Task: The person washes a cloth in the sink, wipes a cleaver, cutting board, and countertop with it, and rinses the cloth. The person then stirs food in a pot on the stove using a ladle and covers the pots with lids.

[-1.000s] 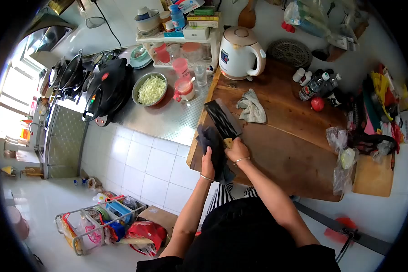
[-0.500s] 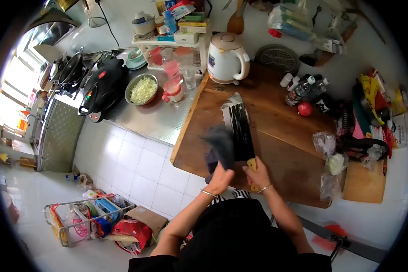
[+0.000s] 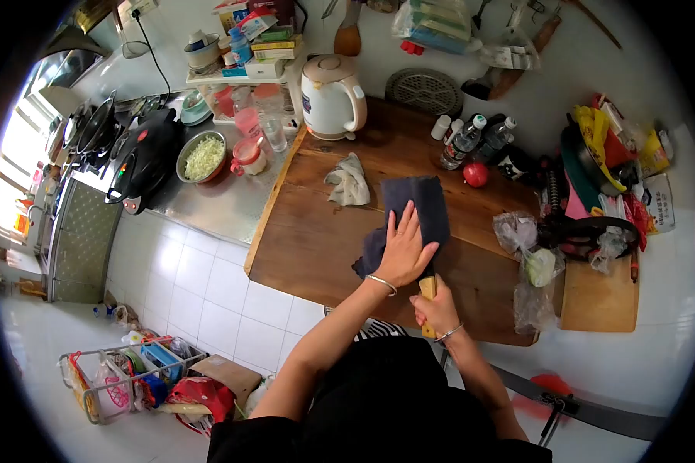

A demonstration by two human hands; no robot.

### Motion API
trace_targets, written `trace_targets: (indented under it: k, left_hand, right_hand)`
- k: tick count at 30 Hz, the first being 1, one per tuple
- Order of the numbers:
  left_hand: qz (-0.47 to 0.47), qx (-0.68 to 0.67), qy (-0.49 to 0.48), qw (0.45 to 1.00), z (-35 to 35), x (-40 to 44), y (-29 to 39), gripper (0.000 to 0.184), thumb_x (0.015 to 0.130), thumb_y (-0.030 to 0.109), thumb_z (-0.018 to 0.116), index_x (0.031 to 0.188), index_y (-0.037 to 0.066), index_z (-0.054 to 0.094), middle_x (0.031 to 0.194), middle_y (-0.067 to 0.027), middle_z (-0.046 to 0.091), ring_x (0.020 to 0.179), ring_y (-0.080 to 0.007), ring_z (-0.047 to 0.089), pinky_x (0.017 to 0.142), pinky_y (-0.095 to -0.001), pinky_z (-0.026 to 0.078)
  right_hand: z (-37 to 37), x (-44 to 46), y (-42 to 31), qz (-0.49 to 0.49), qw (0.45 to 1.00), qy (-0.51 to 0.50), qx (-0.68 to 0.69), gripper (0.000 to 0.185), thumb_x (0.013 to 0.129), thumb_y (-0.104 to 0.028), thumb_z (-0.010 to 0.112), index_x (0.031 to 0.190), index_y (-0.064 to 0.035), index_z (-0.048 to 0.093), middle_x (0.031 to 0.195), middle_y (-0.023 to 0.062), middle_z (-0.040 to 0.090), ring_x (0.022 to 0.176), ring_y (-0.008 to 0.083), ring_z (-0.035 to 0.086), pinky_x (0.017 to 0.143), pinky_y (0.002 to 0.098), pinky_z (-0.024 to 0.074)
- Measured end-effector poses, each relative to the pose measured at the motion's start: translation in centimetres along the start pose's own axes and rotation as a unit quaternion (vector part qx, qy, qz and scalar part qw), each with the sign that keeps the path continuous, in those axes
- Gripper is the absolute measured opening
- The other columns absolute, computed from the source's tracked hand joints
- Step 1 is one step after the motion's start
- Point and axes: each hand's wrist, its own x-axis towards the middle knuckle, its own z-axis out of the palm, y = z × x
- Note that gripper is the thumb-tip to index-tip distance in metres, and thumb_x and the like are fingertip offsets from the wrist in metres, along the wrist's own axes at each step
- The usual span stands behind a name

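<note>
My left hand (image 3: 406, 251) lies flat with fingers stretched out on a dark grey cloth (image 3: 425, 202). That cloth is spread over the blade of a cleaver, hiding nearly all of it. My right hand (image 3: 440, 310) is wrapped round the cleaver's yellowish wooden handle (image 3: 428, 288), close to the table's near edge. Beneath is the brown wooden table (image 3: 309, 255). A crumpled pale rag (image 3: 349, 182) rests on it, left of and beyond the cloth, apart from both hands.
A white kettle (image 3: 329, 104) stands at the back left of the table. Bottles (image 3: 463, 145) and a red ball-shaped item (image 3: 476, 174) are at the back right. Plastic bags (image 3: 534, 270) lie along the right edge. Left, a metal counter holds a bowl of shredded vegetable (image 3: 205, 159).
My left hand has laid the cloth across the cleaver's blade and now presses flat on it. Before, the blade was bare beside the lifted cloth. The view has shifted right.
</note>
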Motion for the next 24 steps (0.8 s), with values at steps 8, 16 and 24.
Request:
trace_targets:
  k: [8, 16, 24]
  left_hand:
    - [-0.107, -0.062, 0.084, 0.989, 2.8, 3.0, -3.3, 0.055, 0.092, 0.032, 0.043, 0.129, -0.010, 0.036, 0.136, -0.0262, 0.035, 0.131, -0.0395, 0.026, 0.107, -0.0484, 0.020]
    - [-0.373, -0.797, 0.069, 0.470, 2.4, 0.8, -9.0, 0.043, 0.088, 0.042, 0.048, 0.106, 0.005, 0.062, 0.097, -0.0102, 0.066, 0.086, -0.0228, 0.063, 0.077, -0.0338, 0.051]
    - [-0.230, -0.932, 0.061, 0.275, 2.6, -1.9, -2.6, 0.043, 0.096, 0.039, 0.039, 0.117, 0.005, 0.056, 0.108, -0.0112, 0.063, 0.093, -0.0250, 0.062, 0.084, -0.0373, 0.051]
  right_hand:
    - [-1.4, -2.1, 1.5, 0.020, 1.000, 0.014, 0.017, 0.026, 0.077, 0.001, 0.059, 0.093, -0.0059, 0.039, 0.058, 0.0031, 0.047, 0.038, 0.0103, 0.045, 0.034, 0.0269, 0.0381]
    - [-2.1, -3.8, 0.5, 0.047, 0.986, -0.069, 0.144, 0.019, 0.089, -0.018, 0.058, 0.095, -0.0067, 0.045, 0.055, 0.0004, 0.043, 0.039, 0.0092, 0.042, 0.035, 0.0256, 0.0371]
    - [-1.9, 2.6, 2.4, 0.191, 0.909, -0.159, 0.334, 0.049, 0.089, -0.059, 0.043, 0.085, -0.0110, 0.053, 0.050, -0.0008, 0.040, 0.036, 0.0104, 0.038, 0.037, 0.0257, 0.0353]
